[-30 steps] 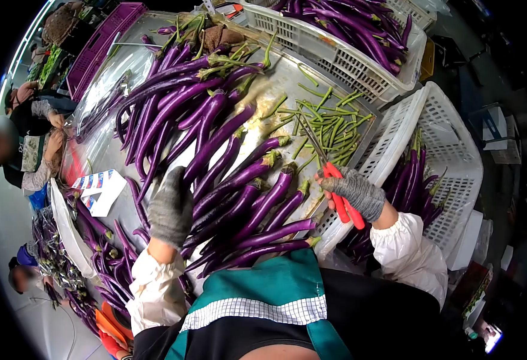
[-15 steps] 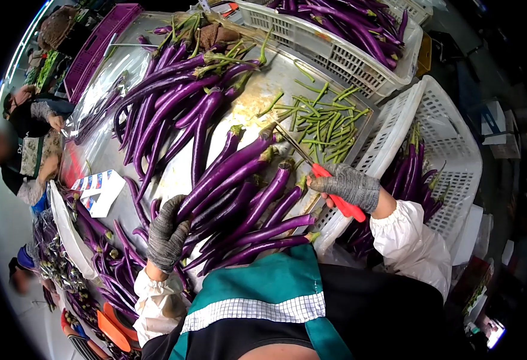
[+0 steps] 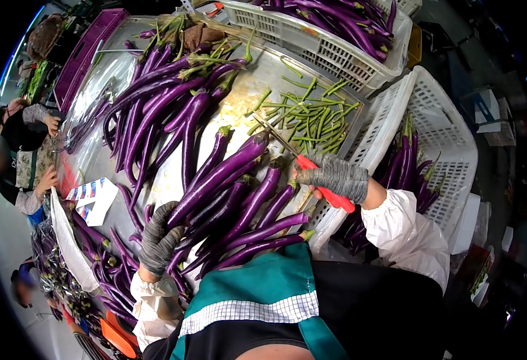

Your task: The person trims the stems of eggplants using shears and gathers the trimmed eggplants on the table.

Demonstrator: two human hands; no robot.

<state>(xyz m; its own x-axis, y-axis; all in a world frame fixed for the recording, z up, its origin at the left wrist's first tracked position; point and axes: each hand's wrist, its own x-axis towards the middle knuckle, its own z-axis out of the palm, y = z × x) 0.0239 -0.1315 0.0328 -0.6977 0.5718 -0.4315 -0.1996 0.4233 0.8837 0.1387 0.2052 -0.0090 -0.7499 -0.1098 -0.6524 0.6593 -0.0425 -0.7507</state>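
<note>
My left hand (image 3: pixel 160 239), in a grey glove, is closed around the lower end of a long purple eggplant (image 3: pixel 218 180) at the near left of the metal table. The eggplant's stem end points up and right, toward the table's middle. In my gloved right hand (image 3: pixel 338 178) is a pair of red-handled scissors (image 3: pixel 326 191). Their blades reach up and left, just past that stem end; whether they touch it I cannot tell. Several other eggplants (image 3: pixel 266 195) lie side by side below and right of the held one. Cut green stems (image 3: pixel 314 117) lie scattered beyond the scissors.
A heap of eggplants with long stems (image 3: pixel 155 105) lies at the table's far left. White crates with eggplants stand at the back (image 3: pixel 311 45) and right (image 3: pixel 377 129). White printed labels (image 3: pixel 98 201) lie at the left. Another person's hands (image 3: pixel 50 123) are at the left edge.
The whole view has shifted slightly left. The scissors' blades have come nearer the held eggplant's stem end and look more spread. My left hand keeps its grip.
</note>
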